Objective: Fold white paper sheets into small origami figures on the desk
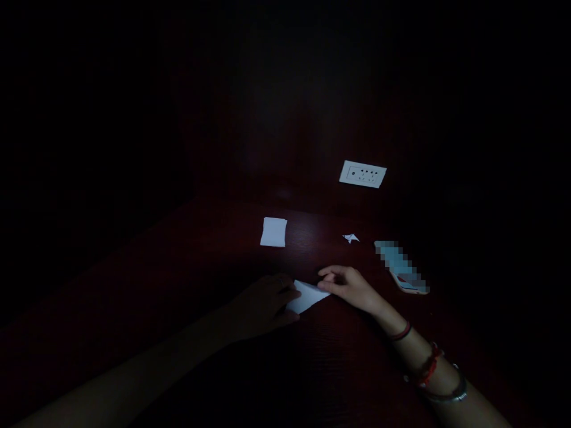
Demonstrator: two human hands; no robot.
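A small folded white paper (307,296) lies on a dark red-brown table (187,273) in dim light. My left hand (263,304) rests over the paper's left end, fingers curled down onto it. My right hand (350,286) presses on the paper's right end with the fingers bent and close together. Red cords and a metal bangle sit on my right wrist (428,368). The middle of the paper shows between the two hands.
A white stack of paper (273,232) lies farther back on the table. A tiny folded white paper figure (351,238) sits to its right. A phone (401,267) lies at the right. A white wall socket (363,174) is on the dark wall behind.
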